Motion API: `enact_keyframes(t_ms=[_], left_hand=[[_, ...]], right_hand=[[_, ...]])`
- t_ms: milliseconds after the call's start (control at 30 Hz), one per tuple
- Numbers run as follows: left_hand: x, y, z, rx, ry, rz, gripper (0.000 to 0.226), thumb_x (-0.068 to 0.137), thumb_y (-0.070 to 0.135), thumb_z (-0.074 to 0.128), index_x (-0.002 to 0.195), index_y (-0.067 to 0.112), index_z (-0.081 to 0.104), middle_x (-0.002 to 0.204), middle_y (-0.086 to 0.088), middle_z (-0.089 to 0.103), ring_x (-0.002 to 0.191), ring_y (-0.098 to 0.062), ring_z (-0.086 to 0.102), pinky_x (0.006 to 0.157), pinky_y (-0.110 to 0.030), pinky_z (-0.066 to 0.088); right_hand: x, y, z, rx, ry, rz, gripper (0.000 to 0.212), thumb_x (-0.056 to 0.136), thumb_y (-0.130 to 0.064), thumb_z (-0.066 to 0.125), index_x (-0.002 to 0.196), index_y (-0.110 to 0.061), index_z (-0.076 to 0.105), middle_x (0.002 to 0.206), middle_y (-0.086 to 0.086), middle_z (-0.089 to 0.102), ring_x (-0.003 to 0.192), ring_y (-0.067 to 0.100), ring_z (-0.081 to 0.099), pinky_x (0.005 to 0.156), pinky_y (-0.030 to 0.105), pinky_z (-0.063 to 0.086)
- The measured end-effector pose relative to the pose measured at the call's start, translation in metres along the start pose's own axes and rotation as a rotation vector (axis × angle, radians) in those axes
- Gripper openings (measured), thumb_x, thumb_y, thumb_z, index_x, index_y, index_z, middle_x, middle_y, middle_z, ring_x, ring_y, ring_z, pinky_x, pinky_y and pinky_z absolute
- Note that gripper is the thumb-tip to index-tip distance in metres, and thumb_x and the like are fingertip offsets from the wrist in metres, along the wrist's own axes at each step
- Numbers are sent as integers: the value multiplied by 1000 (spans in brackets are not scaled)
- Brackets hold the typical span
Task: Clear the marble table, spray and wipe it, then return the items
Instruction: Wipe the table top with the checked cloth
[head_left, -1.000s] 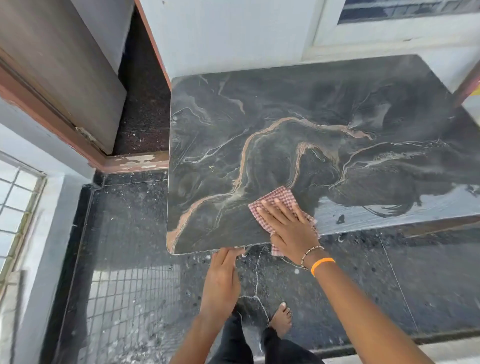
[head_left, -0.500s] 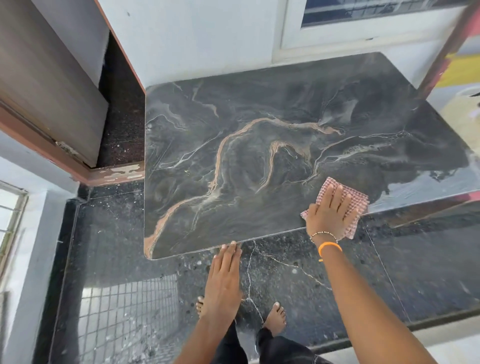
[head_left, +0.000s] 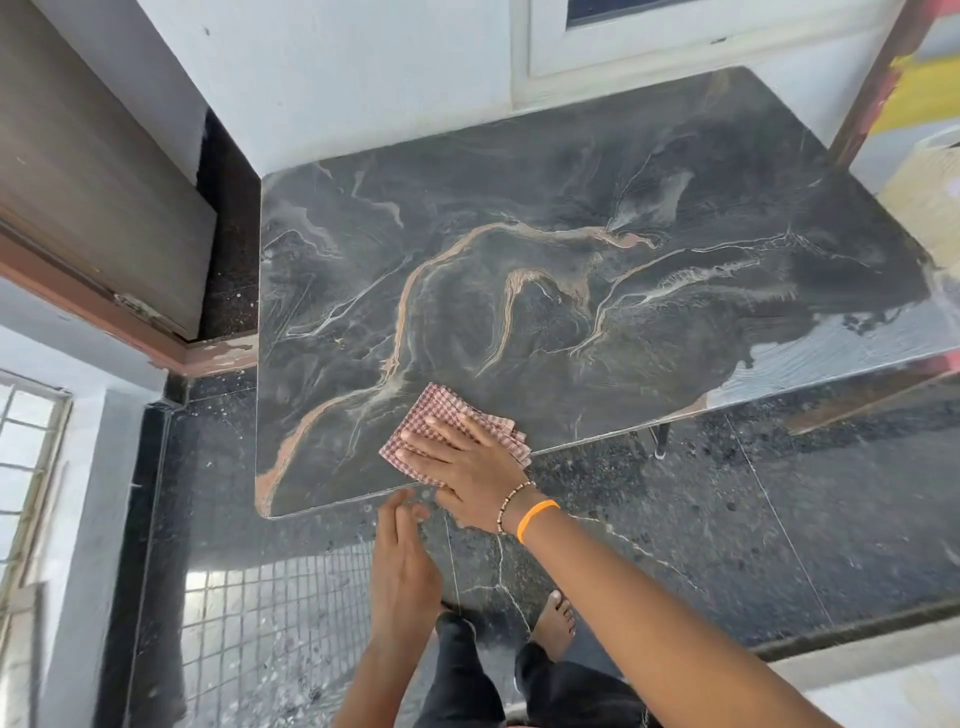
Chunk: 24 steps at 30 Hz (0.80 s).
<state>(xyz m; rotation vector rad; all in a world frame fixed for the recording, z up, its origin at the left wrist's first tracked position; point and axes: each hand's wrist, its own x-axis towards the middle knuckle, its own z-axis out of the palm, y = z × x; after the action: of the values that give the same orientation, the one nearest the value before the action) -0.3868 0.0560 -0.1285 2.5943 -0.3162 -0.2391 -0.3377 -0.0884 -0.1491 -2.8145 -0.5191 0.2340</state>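
Two hands working — I'm pressing my flat right hand (head_left: 462, 457) on the checked cloth (head_left: 441, 415), overlapping strokes along the marble table (head_left: 571, 270) edge, left hand (head_left: 402, 561) loose-fingered, holding nothing.

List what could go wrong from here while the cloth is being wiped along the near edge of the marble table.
1. The checked cloth already overhangs the near edge of the marble table under the flat right hand; another stroke could push it off onto the floor.
2. A wet-looking sheen lies at the near right corner; it may dry streaky if missed.
3. The bare foot stands on glossy floor, which could be slippery if drips fall.
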Motion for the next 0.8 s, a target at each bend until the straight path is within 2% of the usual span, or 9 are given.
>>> enact_keyframes(t_ms=[100, 167, 233, 367, 433, 567, 633, 700, 800], left_hand=[[4, 20, 11, 47, -50, 102, 52, 68, -25, 42, 112, 0, 53, 128, -16, 48, 107, -34, 56, 81, -45, 54], [11, 40, 21, 105, -74, 233, 54, 69, -21, 48, 118, 1, 53, 129, -15, 51, 118, -32, 52, 97, -45, 48], [19, 55, 30, 156, -105, 340, 57, 68, -17, 55, 122, 1, 53, 130, -14, 53, 123, -31, 50, 104, -46, 42], [35, 89, 50, 261, -206, 468, 60, 85, 2, 45, 142, 9, 29, 149, -5, 32, 139, -20, 28, 117, -34, 5], [41, 104, 59, 313, -214, 519, 56, 91, 10, 37, 145, 11, 20, 152, -2, 26, 141, -17, 22, 117, -30, -2], [47, 127, 62, 301, -155, 444, 44, 82, 6, 58, 126, 6, 54, 124, -5, 61, 116, -23, 56, 110, -31, 27], [50, 129, 62, 292, -184, 415, 40, 86, 8, 53, 126, 8, 55, 125, -2, 60, 118, -23, 54, 108, -31, 35], [52, 130, 61, 266, -181, 397, 37, 85, 6, 55, 122, 9, 59, 122, 0, 62, 115, -24, 56, 96, -33, 48], [54, 136, 59, 217, -131, 381, 28, 72, -2, 69, 98, 8, 72, 99, 0, 72, 89, -22, 68, 65, -31, 58]], right_hand=[[-39, 42, -5, -48, 29, -1, 59, 87, -25, 37, 144, -35, 23, 155, -13, 20, 146, 17, 12, 115, 40, -7], [-67, 77, -11, -53, 60, 107, 60, 86, -26, 32, 144, -38, 22, 154, -16, 21, 145, 14, 12, 116, 39, -7], [-90, 108, -19, -43, 74, 228, 61, 85, -26, 29, 144, -39, 20, 153, -17, 18, 145, 13, 12, 117, 37, -6], [-131, 172, -36, -13, 99, 503, 60, 88, -27, 27, 144, -42, 12, 152, -22, 6, 145, 11, 7, 118, 38, -2], [-148, 203, -43, -2, 124, 634, 58, 93, -25, 30, 145, -41, 10, 154, -21, 6, 146, 10, 4, 118, 38, -2], [-184, 252, -51, 57, 205, 918, 56, 95, -22, 29, 146, -35, 12, 157, -14, 7, 146, 12, 1, 119, 40, -4], [-197, 261, -52, 118, 305, 1062, 56, 94, -20, 31, 147, -30, 16, 158, -10, 10, 146, 17, 4, 118, 43, -3], [-195, 254, -48, 154, 392, 1170, 56, 94, -18, 33, 147, -24, 19, 158, -5, 13, 146, 23, 6, 117, 46, -2], [-172, 222, -42, 236, 466, 1260, 56, 94, -19, 34, 147, -19, 19, 158, -1, 11, 146, 27, 4, 117, 52, 0]])
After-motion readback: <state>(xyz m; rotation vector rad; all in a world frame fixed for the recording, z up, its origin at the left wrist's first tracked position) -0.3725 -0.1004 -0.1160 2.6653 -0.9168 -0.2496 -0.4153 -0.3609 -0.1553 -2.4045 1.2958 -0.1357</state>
